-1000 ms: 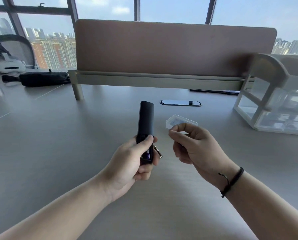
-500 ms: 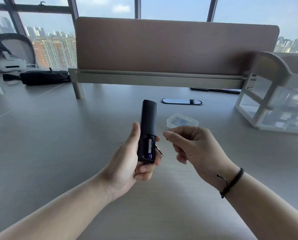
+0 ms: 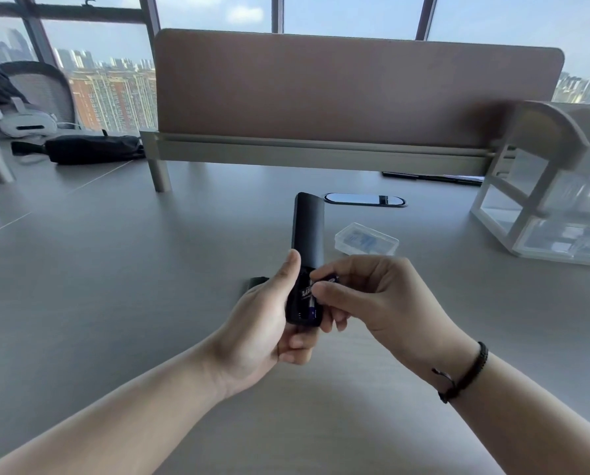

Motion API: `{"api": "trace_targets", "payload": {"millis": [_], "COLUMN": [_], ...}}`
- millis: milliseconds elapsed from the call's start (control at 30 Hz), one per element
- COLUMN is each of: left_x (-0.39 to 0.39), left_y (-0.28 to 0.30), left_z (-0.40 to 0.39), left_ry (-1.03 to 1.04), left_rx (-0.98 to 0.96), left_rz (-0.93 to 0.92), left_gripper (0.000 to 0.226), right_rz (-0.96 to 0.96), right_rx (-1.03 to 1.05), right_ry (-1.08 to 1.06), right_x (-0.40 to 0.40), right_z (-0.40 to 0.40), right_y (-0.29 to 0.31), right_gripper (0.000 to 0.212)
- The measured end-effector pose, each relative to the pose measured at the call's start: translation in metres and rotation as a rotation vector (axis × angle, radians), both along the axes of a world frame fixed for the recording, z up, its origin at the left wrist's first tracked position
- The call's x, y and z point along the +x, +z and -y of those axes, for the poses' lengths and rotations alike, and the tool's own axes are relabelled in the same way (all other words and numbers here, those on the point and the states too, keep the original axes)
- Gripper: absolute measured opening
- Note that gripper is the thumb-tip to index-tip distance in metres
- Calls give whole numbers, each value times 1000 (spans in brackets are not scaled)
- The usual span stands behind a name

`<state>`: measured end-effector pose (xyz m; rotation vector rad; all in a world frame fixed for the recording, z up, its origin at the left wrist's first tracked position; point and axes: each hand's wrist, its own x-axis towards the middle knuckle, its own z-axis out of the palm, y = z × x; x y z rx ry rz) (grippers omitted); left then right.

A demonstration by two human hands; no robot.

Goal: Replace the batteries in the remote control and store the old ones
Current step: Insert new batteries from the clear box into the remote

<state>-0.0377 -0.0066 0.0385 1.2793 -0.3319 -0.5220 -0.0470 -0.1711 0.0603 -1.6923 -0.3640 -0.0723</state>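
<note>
Hands at the open battery bay
Your left hand (image 3: 262,323) grips the black remote control (image 3: 307,231); your right hand (image 3: 372,296) pinches a purple battery (image 3: 331,278), mostly hidden by fingers.

Remote (image 3: 308,231) — lower end hidden by hands; organizer (image 3: 557,186) cut off right.

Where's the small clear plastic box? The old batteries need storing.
In the head view, the small clear plastic box sits on the grey desk, right of the black remote control, just beyond the right hand.
</note>
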Motion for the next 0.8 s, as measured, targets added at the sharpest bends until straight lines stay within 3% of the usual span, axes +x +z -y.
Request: {"api": "trace_targets", "payload": {"millis": [233, 400, 800], "left_x": [-4, -4, -4], "left_y": [1, 1, 2], "left_z": [2, 1, 1], "left_ry": [17, 5, 0], "left_rx": [-7, 0, 0], "left_rz": [10, 11, -1], "left_gripper": [51, 51, 55], "right_rz": [196, 246, 312], "right_rx": [-164, -256, -194], "right_ry": [-126, -207, -241], "right_x": [-7, -6, -4], "right_z": [-7, -8, -6], "right_y": [-2, -6, -6], "right_gripper": [13, 20, 25]}}
